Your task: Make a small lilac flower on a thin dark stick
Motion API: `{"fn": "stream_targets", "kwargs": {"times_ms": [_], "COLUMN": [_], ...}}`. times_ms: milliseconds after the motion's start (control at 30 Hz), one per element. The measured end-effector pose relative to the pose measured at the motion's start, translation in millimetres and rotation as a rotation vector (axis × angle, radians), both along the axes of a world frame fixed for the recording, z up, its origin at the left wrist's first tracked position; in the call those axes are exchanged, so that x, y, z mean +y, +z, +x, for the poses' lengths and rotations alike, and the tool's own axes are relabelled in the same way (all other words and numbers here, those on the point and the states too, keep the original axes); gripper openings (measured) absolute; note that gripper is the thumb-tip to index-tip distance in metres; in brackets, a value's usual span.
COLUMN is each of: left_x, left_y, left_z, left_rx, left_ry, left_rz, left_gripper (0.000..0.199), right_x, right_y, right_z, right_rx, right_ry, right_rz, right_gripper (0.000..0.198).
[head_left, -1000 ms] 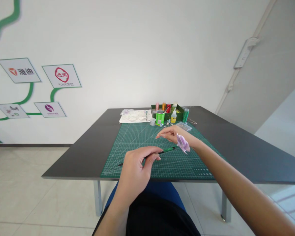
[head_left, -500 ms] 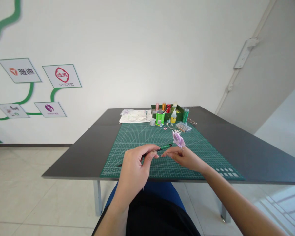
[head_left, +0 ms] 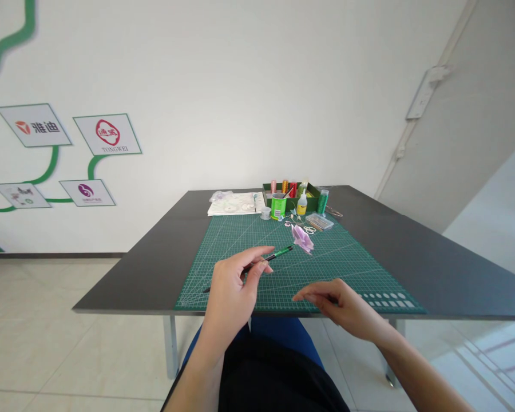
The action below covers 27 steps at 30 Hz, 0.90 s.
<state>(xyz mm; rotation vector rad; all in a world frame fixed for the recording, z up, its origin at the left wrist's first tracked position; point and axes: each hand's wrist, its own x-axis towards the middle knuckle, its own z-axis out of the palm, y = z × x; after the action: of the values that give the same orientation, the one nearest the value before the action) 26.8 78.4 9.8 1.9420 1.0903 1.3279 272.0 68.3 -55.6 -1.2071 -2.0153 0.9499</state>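
My left hand [head_left: 234, 283] is closed, thumb and fingers pinching a thin dark stem. The stem has a bright green stretch [head_left: 282, 252] toward its upper right end, and its dark lower end sticks out left of the hand. A pale purple flower [head_left: 302, 239] sits at the stem's upper right tip, over the green cutting mat [head_left: 223, 237]. Lower and to the right, apart from the stem, my right hand [head_left: 343, 309] hovers near the mat's front edge. Its index finger reaches left and its thumb lies lower, with no object visible in it.
At the back stand a green box [head_left: 313, 203] of thread spools, a green can [head_left: 278, 206], a glue bottle [head_left: 301, 203] and a green tube [head_left: 323, 202]. Scissors [head_left: 309, 230] and a clear case [head_left: 320, 222] lie before them. White sheets [head_left: 236, 203] lie back left.
My right hand has moved down and toward me, away from the flower and stem. The flower has shifted slightly left and down. My left hand keeps its pinch.
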Motion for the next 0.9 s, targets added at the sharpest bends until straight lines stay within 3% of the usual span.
{"fn": "stream_targets", "kwargs": {"times_ms": [433,733,900], "left_x": [4.0,9.8,11.5], "left_y": [-2.4,-3.1,-1.8], "left_z": [1.7,0.1,-1.0], "left_rx": [0.017,-0.027,-0.050], "left_ry": [-0.020,-0.033,-0.047], "left_rz": [0.067,-0.002,-0.048], "left_gripper": [0.026,0.025,0.026], "right_x": [-16.2,-18.4,-9.0], "right_y": [-6.5,-11.0,-19.1], "right_z": [-7.9,-9.9,4.8], "right_rx": [0.007,0.083,0.093], "right_ry": [-0.100,-0.083,-0.132], "right_rz": [0.087,-0.143,-0.184], "right_gripper": [0.041,0.049,0.055]}}
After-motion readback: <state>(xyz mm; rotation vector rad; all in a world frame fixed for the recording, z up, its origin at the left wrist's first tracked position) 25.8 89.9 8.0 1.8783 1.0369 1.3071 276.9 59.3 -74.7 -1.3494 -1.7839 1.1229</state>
